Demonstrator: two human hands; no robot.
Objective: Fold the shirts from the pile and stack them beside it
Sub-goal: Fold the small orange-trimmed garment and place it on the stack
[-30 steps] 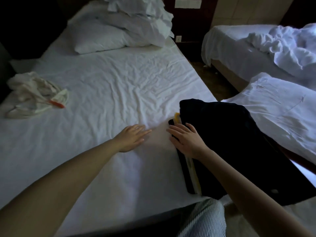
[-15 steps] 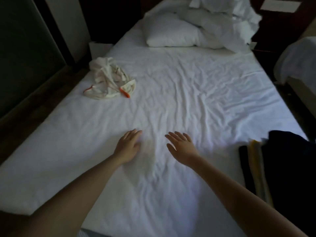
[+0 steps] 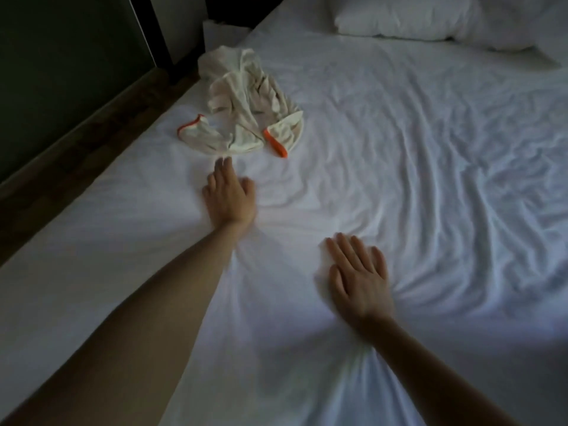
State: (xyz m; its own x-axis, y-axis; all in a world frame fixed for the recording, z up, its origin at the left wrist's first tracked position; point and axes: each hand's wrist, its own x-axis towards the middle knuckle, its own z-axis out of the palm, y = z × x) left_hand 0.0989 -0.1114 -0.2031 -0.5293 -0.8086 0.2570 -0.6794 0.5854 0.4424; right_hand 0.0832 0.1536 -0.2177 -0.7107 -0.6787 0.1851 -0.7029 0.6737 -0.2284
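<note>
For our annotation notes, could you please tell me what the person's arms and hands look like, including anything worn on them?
Both forearms are bare, no sleeves in view. The left hand and right hand are ungloved; no watch, bracelet or ring shows.

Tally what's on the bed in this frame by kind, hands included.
Hands: 2, left hand and right hand, both open.
Crumpled cream-and-orange shirt pile: 1.
Pillow: 1 clearly in view.
Total: 4.

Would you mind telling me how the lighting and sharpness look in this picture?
Head view: dim overall, the wall at left nearly black; the left hand and right hand are smeared by motion blur; the cream shirt reads sharper.
</note>
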